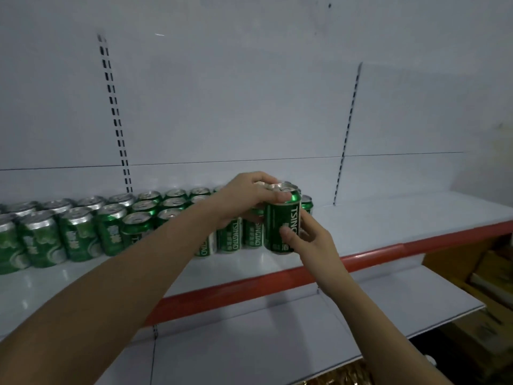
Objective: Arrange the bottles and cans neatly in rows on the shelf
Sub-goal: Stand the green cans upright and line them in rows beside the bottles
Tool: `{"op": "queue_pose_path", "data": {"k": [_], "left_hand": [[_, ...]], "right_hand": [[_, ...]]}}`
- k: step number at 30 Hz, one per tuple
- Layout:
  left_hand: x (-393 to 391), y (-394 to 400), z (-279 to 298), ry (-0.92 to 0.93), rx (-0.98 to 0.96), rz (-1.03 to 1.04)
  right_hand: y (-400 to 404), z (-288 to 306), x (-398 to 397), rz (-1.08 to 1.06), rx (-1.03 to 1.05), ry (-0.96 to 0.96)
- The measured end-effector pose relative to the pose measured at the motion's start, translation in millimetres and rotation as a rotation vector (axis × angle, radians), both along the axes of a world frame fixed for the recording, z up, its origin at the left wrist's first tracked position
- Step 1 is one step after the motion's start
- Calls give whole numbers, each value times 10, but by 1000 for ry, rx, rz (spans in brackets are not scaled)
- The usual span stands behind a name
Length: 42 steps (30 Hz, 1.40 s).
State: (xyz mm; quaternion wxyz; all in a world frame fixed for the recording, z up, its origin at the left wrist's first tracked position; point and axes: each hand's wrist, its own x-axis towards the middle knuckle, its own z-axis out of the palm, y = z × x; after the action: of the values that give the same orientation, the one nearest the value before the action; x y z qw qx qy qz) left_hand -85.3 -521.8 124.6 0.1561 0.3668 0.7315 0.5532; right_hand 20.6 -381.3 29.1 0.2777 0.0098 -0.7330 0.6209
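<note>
Several green beer cans [80,232] stand in rows on the white shelf [388,226] with a red front edge, filling its left and middle part. At the right end of the front row stands one green can [280,218] with white lettering. My left hand [244,198] grips this can from above, fingers curled over its silver top. My right hand [311,243] holds its lower side, thumb on the front and fingers behind. The can's base is at the shelf surface; whether it touches is unclear. My left arm hides part of the front row.
The right part of the shelf is bare white metal up to a slotted upright [347,134]. A lower white shelf [277,329] juts out below. Cardboard boxes [488,276] sit at the lower right. The white back panel rises behind the cans.
</note>
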Motion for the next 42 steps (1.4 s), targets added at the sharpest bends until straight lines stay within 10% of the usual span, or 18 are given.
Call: {"op": "queue_pose_path", "data": {"k": [16,42], "left_hand": [[-1163,1491,407,23,16,-143],[-1906,2798,-319,670,-827,332]], "right_hand": [[1542,552,-873,-45,63,-34],[2709,-472,-2507,21,251,-268]]}}
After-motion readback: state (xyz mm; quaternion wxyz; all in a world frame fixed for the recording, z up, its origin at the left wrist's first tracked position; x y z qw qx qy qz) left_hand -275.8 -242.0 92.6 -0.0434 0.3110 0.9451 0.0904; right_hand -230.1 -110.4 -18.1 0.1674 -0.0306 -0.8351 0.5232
